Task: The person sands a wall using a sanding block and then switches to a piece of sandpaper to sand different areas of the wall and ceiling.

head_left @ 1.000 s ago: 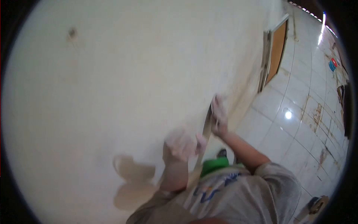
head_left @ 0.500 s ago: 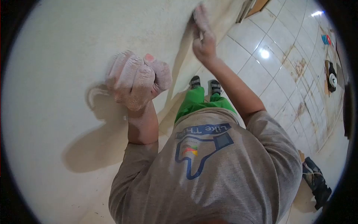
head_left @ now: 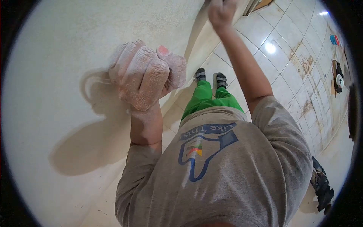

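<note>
My left hand [head_left: 145, 73], coated in whitish dust, is closed in a fist close to the pale wall [head_left: 68, 56]. The thumb lies folded over the curled fingers, and whatever may be inside the fist is hidden. Its shadow on the wall has a thin curved loop at one side. My right hand [head_left: 223, 15] is at the top edge of the view, reaching toward the wall's far part. Its fingers are blurred and partly cut off by the frame, so what they hold does not show.
Below is a tiled floor [head_left: 280, 49] with brownish stains. A red and blue container [head_left: 334, 39], a round white item [head_left: 339, 81] on something dark, and a dark bundle [head_left: 322, 187] lie at the right. A wooden-looking edge [head_left: 261, 4] shows at the top.
My right hand has moved up and slightly right, its fingers now mostly leaving the frame. My left fist sits a little further right in view, still closed.
</note>
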`<move>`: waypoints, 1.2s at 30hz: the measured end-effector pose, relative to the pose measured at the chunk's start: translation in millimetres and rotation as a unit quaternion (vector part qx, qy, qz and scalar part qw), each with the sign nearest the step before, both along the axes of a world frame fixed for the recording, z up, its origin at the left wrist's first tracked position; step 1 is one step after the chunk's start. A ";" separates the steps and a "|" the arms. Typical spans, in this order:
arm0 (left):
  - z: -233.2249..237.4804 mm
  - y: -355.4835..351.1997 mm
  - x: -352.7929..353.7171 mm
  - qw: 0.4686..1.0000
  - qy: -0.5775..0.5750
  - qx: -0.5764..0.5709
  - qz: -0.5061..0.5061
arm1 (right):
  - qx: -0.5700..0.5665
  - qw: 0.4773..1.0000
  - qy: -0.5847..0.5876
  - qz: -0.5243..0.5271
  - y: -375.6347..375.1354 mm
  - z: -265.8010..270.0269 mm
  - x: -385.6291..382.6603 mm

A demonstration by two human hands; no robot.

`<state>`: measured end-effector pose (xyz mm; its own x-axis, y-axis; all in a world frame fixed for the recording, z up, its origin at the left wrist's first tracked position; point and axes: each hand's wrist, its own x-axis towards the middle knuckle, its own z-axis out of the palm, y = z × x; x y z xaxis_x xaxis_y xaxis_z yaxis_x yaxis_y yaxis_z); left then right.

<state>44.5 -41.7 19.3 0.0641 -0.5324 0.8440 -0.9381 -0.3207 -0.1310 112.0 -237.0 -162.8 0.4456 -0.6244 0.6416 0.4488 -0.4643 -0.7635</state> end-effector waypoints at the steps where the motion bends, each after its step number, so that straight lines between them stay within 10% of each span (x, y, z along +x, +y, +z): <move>1: 0.9 0.7 -0.8 1.000 0.007 0.006 0.000 | -0.024 0.999 -0.022 0.008 10.7 3.3 -4.5; 8: 1.3 -5.0 4.9 0.999 0.017 0.031 -0.024 | -0.161 0.978 -0.067 0.110 49.1 7.2 -55.5; 15: -4.2 -14.3 -0.5 0.998 0.016 0.057 -0.014 | 0.239 0.965 0.104 -0.030 -32.1 -26.6 24.7; 25: -21.5 -3.0 -4.2 0.994 0.076 0.067 -0.038 | -0.040 0.985 0.027 0.163 85.2 -11.0 -89.7; 28: -18.9 -7.3 -1.1 0.992 0.089 0.078 -0.038 | -0.054 0.993 0.073 0.078 50.3 -7.0 -68.1; 36: -51.8 -4.2 -2.7 0.981 0.041 -0.128 -0.140 | 0.190 0.974 -0.053 0.108 8.5 24.5 -20.4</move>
